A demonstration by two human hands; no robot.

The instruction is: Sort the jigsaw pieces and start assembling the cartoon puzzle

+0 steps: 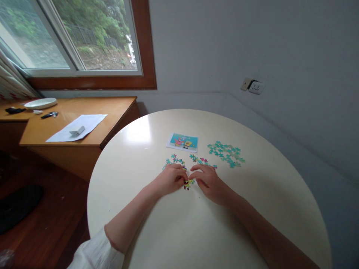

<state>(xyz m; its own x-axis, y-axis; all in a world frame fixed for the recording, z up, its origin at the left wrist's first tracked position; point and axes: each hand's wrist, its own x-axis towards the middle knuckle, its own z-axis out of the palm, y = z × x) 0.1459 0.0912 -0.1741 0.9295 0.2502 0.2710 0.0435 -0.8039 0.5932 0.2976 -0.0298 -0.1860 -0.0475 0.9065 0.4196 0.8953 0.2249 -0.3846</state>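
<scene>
Your worktop (168, 231) is smooth and glossy — light gleams off it. Your puzzle pieces (187, 184) look like printed card, your sleeve (97, 249) matt cloth, the window frame (147, 45) wood.

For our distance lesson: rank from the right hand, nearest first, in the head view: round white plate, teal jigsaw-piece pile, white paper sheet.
1. Teal jigsaw-piece pile: beyond the right hand, rightward.
2. White paper sheet: left, on the brown desk.
3. Round white plate: farther left.

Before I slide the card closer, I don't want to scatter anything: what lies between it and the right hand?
A small group of puzzle pieces lies between the card and the right hand, as the head view shows.
</scene>
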